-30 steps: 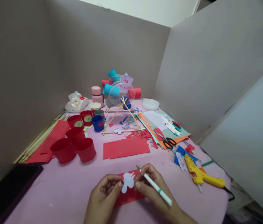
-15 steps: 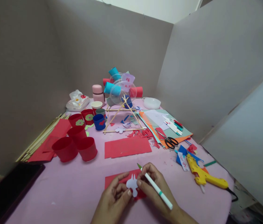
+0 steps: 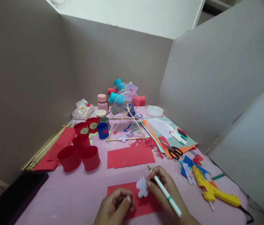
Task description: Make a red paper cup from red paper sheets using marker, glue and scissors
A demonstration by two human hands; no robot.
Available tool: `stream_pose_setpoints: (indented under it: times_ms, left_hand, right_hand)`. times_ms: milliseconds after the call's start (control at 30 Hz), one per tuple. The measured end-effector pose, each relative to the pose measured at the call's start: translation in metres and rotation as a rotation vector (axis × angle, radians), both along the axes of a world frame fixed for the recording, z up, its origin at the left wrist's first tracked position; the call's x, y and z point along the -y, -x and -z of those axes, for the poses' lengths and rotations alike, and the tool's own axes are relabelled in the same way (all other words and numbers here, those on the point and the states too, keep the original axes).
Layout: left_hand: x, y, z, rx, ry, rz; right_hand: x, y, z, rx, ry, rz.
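Note:
My right hand (image 3: 164, 192) grips a white marker with a green cap (image 3: 163, 190) and also pinches a small white flower-shaped paper cutout (image 3: 142, 187) at its right edge. The cutout lies over a red paper sheet (image 3: 136, 200) on the pink table (image 3: 75, 193). My left hand (image 3: 115, 207) rests on the left part of that red sheet with fingers curled; it no longer touches the cutout.
A second red sheet (image 3: 128, 156) lies just beyond. Red cups (image 3: 79, 154) stand at left, wooden sticks (image 3: 45, 147) along the left wall. Scissors (image 3: 174, 151), markers (image 3: 177, 132) and a yellow glue gun (image 3: 212, 191) lie at right. A cup-and-stick wheel model (image 3: 124, 104) stands at the back.
The left hand has let go of the white cutout and dropped back onto the red sheet. The right hand now holds the cutout alone. The view has tilted upward.

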State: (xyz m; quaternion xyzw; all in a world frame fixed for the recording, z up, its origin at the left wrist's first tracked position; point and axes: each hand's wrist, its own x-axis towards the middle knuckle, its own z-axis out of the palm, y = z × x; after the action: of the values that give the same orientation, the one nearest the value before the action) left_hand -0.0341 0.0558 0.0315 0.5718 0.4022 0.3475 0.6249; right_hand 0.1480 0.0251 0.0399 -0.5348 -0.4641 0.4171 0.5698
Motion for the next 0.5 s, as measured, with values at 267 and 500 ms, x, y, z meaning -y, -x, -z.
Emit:
stream_pose_setpoints:
  times_ms: [267,500]
  left_hand:
    - [-0.08,-0.018,-0.038,-0.555,-0.632,-0.151]
    - [-0.156,-0.062,-0.044,-0.981,-0.71,-0.319]
  right_hand:
    - [-0.026,-0.071,-0.019,0.691,-0.049,0.496]
    - [-0.028,-0.069,0.02,0.69,-0.062,0.418]
